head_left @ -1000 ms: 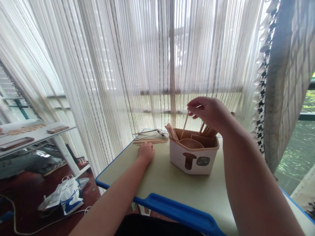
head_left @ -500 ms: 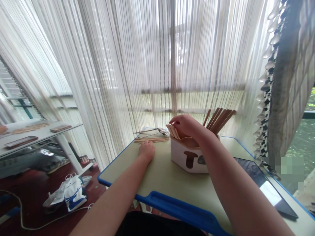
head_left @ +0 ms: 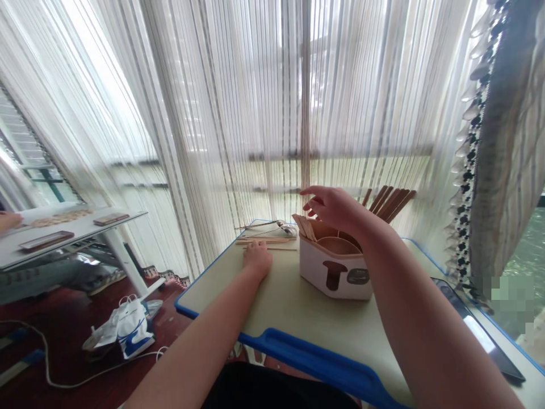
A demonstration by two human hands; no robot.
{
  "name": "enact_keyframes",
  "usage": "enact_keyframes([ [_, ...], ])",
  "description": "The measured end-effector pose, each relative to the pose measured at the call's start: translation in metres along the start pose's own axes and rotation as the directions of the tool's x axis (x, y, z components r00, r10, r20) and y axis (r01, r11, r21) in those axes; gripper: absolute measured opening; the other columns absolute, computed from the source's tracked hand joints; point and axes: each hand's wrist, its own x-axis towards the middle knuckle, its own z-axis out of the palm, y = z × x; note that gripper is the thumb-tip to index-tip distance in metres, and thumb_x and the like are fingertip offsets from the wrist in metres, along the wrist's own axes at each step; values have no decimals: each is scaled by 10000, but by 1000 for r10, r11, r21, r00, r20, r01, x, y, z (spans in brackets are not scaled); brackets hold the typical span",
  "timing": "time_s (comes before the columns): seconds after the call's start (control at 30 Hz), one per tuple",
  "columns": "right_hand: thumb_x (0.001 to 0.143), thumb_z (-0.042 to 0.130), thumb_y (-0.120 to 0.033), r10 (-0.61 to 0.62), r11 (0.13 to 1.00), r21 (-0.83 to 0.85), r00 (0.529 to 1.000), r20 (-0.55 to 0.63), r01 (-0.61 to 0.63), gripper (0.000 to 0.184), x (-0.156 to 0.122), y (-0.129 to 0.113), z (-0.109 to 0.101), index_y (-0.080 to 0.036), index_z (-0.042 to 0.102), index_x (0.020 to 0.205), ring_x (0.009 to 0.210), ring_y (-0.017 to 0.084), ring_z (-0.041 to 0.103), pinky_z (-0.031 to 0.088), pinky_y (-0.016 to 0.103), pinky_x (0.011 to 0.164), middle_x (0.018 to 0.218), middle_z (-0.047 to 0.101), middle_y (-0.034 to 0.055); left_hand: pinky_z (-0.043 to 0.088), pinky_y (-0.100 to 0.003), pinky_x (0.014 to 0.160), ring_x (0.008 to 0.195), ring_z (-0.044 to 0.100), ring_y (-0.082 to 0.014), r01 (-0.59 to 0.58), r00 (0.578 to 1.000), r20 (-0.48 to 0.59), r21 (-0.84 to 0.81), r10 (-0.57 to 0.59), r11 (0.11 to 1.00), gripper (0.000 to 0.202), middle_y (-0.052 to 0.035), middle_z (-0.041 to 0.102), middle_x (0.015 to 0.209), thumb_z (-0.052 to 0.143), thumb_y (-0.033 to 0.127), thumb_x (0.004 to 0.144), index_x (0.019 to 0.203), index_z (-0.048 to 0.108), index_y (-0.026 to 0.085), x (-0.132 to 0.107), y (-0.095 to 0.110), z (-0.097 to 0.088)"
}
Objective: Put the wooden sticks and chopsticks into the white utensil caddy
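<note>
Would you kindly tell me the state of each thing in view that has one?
Right hand: fingers apart, near the pale sticks, nothing visibly held.
Left hand: resting on the table.
White holder: upright, open-topped.
Pale sticks: standing in the holder, leaning left.
Brown sticks: leaning right, lower ends hidden.
Loose sticks: lying flat.
Dark tablet: lying flat; on or off unclear.
Sheer curtain: drawn across.

2 arms [head_left: 206,335] forward, left hand [head_left: 258,260] low, right hand [head_left: 330,205] higher, fingers [head_left: 310,191] parted
</note>
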Motion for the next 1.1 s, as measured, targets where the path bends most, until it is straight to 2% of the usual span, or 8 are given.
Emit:
enact_keyframes([
  [0.2,866,408,-177,-14,999,38,1000,-8,14,330,0,-4,-1,-184,596,1137,752,156,646,507,299,693,899,701,74,399,-413,861,1035,502,-275,34,998,48,-91,-30,995,291,-106,540,1117,422,399,845,974,623,233,4,-4,-1],
  [0.33,871,407,-186,-20,1000,22,1000,-17,20,319,-2,-10,-4,-183,604,1123,810,168,645,504,309,725,929,699,77,408,-369,857,1033,507,-236,-21,999,-48,-181,13,983,312,-105,541,1119,339,344,898,1036,594,228,5,-6,-1],
  [0.4,869,424,-208,-22,1000,-2,1000,-20,22,310,-3,-14,-6,-183,608,1118,833,177,641,500,314,736,938,697,79,401,-374,879,1065,494,-236,-65,997,-58,-187,55,980,305,-101,538,1151,376,332,883,1096,575,243,4,-7,1],
  [0.5,866,441,-244,-24,999,-29,999,-25,24,310,-4,-17,-8,-185,611,1118,835,183,637,495,316,731,934,695,83,383,-408,920,1066,506,-243,-115,993,8,-182,119,977,291,-80,574,1136,438,296,841,1065,620,264,6,-11,5],
  [0.67,817,492,-233,-34,998,-46,999,-30,32,308,-5,-14,-8,-188,623,1093,832,177,631,489,304,721,924,693,69,383,-290,951,1037,541,-166,-233,965,47,-314,260,921,367,-54,635,1085,396,94,776,981,679,204,17,-21,13],
  [0.73,808,494,-234,-42,998,-44,998,-37,40,313,-5,-11,-7,-191,625,1090,820,170,631,487,301,715,914,695,59,377,-276,961,1035,537,-156,-295,944,44,-339,328,893,376,-32,635,1082,425,77,730,968,681,214,20,-25,13],
  [0.9,801,514,-269,-56,998,-47,995,-82,52,309,-5,-9,-8,-185,638,1071,786,168,633,477,290,697,872,699,58,360,-348,976,1043,507,-197,-309,938,83,-247,337,919,277,-51,598,1089,429,195,782,921,667,217,15,-24,9],
  [1.1,795,522,-272,-54,997,-57,990,-129,47,311,-10,-17,-20,-191,636,1073,784,169,634,473,286,691,878,699,58,364,-386,925,1057,466,-228,-316,939,105,-118,328,941,309,-75,525,1174,336,296,863,969,620,236,6,-19,9],
])
